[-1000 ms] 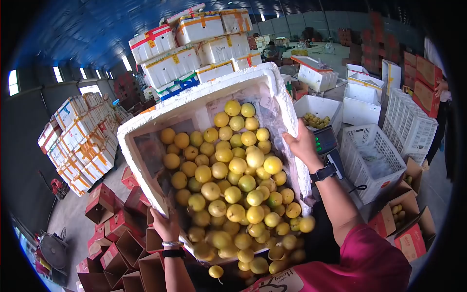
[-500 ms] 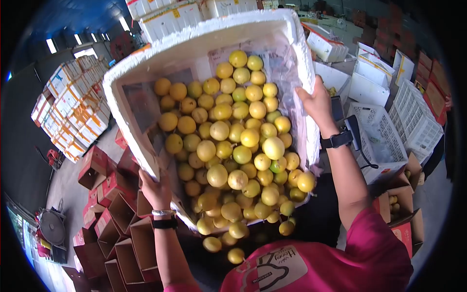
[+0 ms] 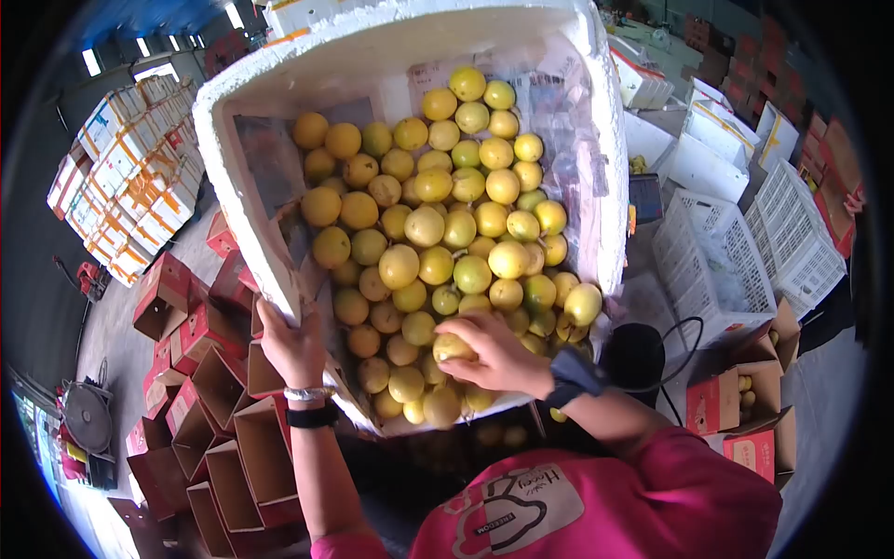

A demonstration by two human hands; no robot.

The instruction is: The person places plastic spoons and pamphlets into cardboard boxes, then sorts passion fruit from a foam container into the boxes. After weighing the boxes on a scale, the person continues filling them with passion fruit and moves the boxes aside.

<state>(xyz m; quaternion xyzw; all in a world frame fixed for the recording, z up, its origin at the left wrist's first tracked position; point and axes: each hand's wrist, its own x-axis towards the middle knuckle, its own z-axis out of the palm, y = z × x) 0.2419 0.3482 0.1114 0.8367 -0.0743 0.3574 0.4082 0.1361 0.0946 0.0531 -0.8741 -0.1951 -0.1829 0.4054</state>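
A tilted white foam box (image 3: 600,140), partly lined with newspaper, fills the middle of the head view. Many yellow and greenish passion fruits (image 3: 424,226) lie in it, heaped toward its near edge. My left hand (image 3: 291,347) is closed on the box's left wall near the front corner. Inside the near edge, my right hand (image 3: 498,354) has its thumb and fingers around one passion fruit (image 3: 453,347), and other fruits touch it. A few fruits are visible in the dark area below the box.
Open red cardboard boxes (image 3: 247,447) crowd the floor at left, before stacked, taped foam boxes (image 3: 135,177). White plastic crates (image 3: 717,270) stand at right, near cartons (image 3: 745,401) holding some fruit. A dark round post (image 3: 633,354) and a looped cable are close to my right arm.
My right hand has left the box's right wall and moved down onto the fruit at the near edge. Several fruits have tumbled out over that edge. My left hand keeps its hold.
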